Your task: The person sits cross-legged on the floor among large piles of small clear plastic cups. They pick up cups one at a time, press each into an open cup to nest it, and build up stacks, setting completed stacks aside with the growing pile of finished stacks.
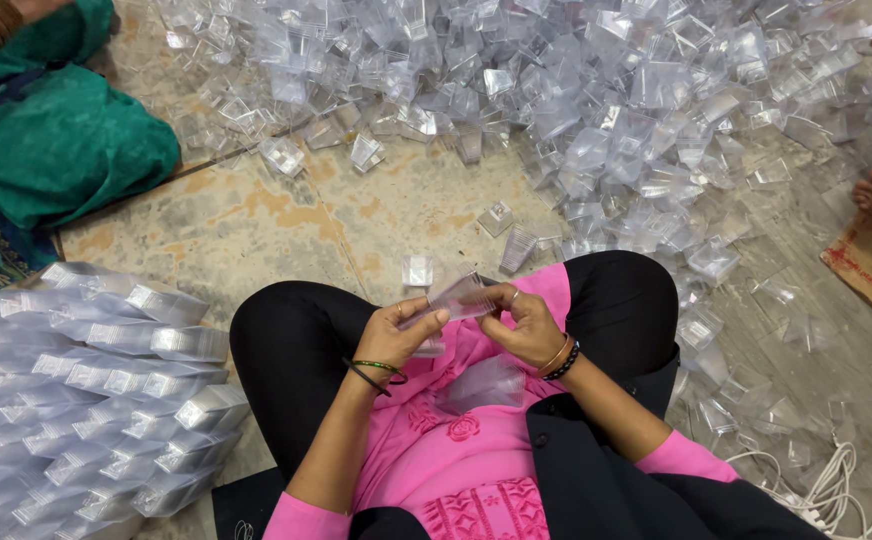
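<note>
A: Hands?
B: Left hand (pixel 393 335) and right hand (pixel 523 322) both pinch a short stack of clear plastic cups (pixel 458 296) over the lap.
A: Room around?
B: Bare floor patch (pixel 286 225) ahead — loose cup heap (pixel 576 90) beyond, bagged stacks (pixel 96 390) crowd the left edge.

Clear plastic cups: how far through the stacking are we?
Done: long nested stacks lie in rows at the person's left. In hand: the left hand and right hand hold a short stack of cups between them. Left: a large loose pile covers the floor ahead, so most looks unstacked.
</note>
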The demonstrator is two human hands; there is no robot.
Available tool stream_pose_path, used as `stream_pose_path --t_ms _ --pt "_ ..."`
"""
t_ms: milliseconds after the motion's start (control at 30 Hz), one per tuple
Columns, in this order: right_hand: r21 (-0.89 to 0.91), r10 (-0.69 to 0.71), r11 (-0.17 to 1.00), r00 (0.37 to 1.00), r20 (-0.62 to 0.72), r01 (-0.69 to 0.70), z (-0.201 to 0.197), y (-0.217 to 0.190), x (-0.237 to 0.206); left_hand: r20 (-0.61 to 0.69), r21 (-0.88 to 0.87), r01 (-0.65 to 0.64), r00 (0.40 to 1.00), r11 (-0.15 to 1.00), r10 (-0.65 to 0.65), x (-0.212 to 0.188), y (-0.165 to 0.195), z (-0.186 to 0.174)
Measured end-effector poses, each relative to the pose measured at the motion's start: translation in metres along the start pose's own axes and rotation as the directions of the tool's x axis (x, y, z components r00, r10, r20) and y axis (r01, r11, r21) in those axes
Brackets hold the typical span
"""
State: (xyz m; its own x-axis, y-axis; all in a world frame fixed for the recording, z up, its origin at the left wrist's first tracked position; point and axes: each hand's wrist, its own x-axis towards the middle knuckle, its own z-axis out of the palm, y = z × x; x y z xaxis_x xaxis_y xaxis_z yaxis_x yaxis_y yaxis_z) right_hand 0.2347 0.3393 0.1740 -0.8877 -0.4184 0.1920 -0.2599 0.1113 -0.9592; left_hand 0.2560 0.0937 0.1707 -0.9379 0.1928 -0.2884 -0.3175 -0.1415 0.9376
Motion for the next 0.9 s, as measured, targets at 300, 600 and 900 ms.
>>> stream_pose_path --t_ms 300,600,900 --pt "0.232 0.422 0.871 0.902 0.095 -0.432 -0.01 -0.006 0.013 -0.105 0.104 0.141 0.986 0.985 -0.13 0.002 -0.02 -0.008" --pt "0.318 0.491 0.837 0.868 -0.073 -0.446 -0.024 0.012 0.007 -0.046 -0.037 0.103 0.993 0.994 -0.105 -0.004 -0.027 -0.037" --pt "0.262 0.409 0.887 0.91 -0.064 -0.381 -0.006 0.011 -0.015 0.358 -0.031 -0.153 0.921 0.988 0.154 -0.012 -0.034 -0.014"
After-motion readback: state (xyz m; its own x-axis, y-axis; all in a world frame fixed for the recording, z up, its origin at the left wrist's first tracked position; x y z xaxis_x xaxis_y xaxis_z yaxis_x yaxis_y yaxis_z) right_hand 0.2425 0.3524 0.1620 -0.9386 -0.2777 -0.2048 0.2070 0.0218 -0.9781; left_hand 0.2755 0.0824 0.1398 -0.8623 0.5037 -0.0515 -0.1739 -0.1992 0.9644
